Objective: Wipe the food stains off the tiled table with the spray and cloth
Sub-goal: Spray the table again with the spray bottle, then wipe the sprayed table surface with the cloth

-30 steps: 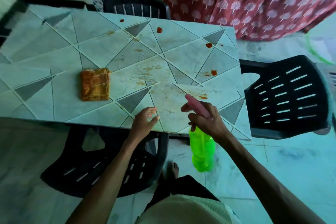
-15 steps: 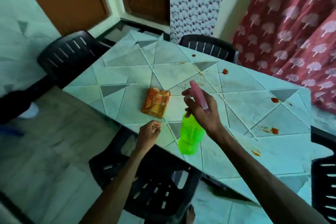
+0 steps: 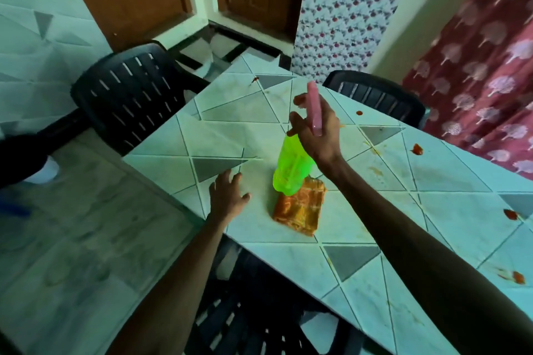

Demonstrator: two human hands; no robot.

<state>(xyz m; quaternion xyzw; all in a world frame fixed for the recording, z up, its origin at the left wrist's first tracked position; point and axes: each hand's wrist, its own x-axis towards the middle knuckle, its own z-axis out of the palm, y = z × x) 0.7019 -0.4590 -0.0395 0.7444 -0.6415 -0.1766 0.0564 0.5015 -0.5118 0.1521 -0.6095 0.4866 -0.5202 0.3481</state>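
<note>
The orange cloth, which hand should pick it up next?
Probably the left. The left hand is free, fingers spread, beside the cloth on the table. The right hand is busy gripping the green spray bottle above it.

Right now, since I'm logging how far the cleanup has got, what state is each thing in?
spray bottle: lifted above the table, tilted, gripped at its pink head by the right hand.
cloth: folded, lying flat on the table, untouched.
left hand: open, fingers spread, over the table near its edge.
table: dirty, red stains and brownish smears not yet wiped.
</note>
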